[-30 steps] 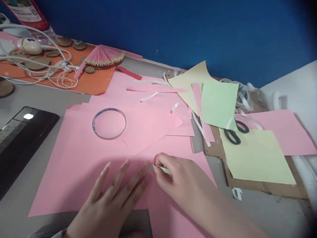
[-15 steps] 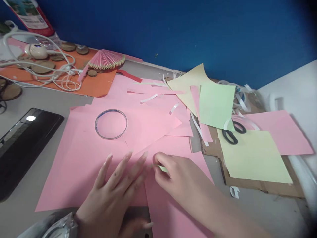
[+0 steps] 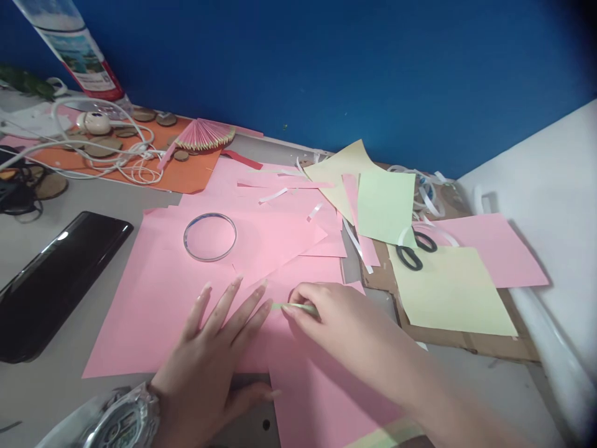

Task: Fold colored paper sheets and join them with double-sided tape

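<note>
My left hand (image 3: 221,345) lies flat with fingers spread on a large pink paper sheet (image 3: 140,305). A watch (image 3: 125,420) is on its wrist. My right hand (image 3: 333,314) is closed in a pinch on a narrow light green paper strip (image 3: 278,306), whose exposed end reaches the left little fingertip. Part of the strip is hidden inside the right fingers. Beneath the right hand, another pink sheet (image 3: 303,386) extends toward me; a pale yellow-green edge shows at its near end. A thin metallic ring (image 3: 209,260) rests on the paper beyond my left hand.
A black phone (image 3: 65,280) lies at left. Behind it are white earphone cables (image 3: 140,174), a pleated pink paper fan (image 3: 205,134) and a bottle (image 3: 88,68). Black-handled scissors (image 3: 409,258), a green sheet (image 3: 387,205) and a yellow sheet (image 3: 452,292) lie on cardboard (image 3: 466,341) at right.
The view has shifted, so more of the bottle shows. More of the green strip is visible between my hands. My left hand stays flat and my right hand keeps its pinch.
</note>
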`<move>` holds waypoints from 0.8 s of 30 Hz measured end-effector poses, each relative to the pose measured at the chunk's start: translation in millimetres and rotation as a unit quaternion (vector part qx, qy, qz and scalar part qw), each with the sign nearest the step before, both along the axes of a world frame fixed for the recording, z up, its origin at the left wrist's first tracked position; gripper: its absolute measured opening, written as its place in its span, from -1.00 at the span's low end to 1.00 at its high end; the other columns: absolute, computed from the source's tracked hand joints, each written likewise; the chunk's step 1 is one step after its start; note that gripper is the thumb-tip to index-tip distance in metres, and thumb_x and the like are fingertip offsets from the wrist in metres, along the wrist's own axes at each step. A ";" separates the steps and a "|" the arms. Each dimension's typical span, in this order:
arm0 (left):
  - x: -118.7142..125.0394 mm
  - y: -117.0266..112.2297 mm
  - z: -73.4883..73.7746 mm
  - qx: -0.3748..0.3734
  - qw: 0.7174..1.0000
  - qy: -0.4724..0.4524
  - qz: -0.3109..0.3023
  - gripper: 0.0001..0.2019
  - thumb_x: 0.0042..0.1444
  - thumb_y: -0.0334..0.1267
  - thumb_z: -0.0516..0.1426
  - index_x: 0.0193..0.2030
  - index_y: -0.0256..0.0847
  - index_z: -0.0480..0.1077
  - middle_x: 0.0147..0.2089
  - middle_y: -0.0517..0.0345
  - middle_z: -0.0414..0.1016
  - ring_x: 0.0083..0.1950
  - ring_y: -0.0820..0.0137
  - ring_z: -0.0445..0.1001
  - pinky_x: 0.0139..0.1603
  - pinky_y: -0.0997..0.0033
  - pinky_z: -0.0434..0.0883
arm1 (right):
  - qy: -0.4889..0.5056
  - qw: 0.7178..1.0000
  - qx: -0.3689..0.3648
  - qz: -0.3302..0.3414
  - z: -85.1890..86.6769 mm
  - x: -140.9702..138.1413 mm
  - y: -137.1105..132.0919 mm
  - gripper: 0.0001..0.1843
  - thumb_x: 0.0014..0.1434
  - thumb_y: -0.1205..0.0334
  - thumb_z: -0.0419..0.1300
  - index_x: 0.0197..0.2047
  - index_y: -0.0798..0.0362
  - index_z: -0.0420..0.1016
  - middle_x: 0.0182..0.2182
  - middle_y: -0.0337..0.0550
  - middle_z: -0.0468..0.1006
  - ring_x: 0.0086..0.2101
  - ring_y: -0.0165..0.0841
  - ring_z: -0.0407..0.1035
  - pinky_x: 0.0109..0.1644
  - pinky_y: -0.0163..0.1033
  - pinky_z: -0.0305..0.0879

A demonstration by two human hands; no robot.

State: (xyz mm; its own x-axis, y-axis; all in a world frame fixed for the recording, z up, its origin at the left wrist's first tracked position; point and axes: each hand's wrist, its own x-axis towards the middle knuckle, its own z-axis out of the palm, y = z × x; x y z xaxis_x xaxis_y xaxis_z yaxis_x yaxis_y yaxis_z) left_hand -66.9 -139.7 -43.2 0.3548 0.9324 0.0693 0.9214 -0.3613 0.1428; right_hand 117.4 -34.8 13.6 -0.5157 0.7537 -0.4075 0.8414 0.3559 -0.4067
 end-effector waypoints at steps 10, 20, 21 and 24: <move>-0.8 -1.3 0.0 0.007 1.000 0.001 0.002 -0.23 0.08 0.20 -0.02 0.35 -0.16 -0.04 0.40 0.18 -0.12 0.38 0.03 -0.16 0.34 0.00 -0.36 | 0.013 0.999 0.036 0.026 0.6 11.3 9.4 -0.71 0.25 0.14 0.01 -0.50 0.01 0.19 -0.50 -0.38 0.36 -0.57 -0.49 0.18 -0.54 -0.33 -0.08; 3.2 -1.8 -3.6 0.010 0.999 -0.040 0.025 -0.18 0.01 0.24 0.04 0.34 -0.12 -0.03 0.38 0.22 -0.03 0.37 0.05 -0.09 0.36 -0.02 -0.32 | 0.027 0.996 -0.027 -0.079 -3.2 23.9 5.4 -0.77 0.27 0.14 -0.01 -0.43 -0.02 0.20 -0.43 -0.40 0.38 -0.47 -0.47 0.26 -0.41 -0.34 0.08; 3.5 -1.6 -3.7 0.011 0.999 -0.042 0.025 -0.17 0.01 0.23 0.04 0.35 -0.12 -0.05 0.38 0.22 -0.02 0.37 0.04 -0.10 0.36 -0.02 -0.32 | 0.030 0.995 -0.028 -0.085 -4.3 23.1 4.6 -0.78 0.27 0.15 0.00 -0.42 -0.01 0.20 -0.42 -0.39 0.38 -0.46 -0.47 0.27 -0.40 -0.33 0.09; 4.2 -0.7 -4.2 0.014 0.998 -0.046 0.027 -0.18 0.02 0.19 0.06 0.36 -0.12 -0.08 0.37 0.23 -0.01 0.37 0.04 -0.09 0.36 -0.03 -0.31 | 0.038 0.994 -0.026 -0.097 -8.3 22.1 2.2 -0.78 0.27 0.17 0.00 -0.41 -0.01 0.19 -0.39 -0.38 0.38 -0.45 -0.47 0.27 -0.38 -0.33 0.10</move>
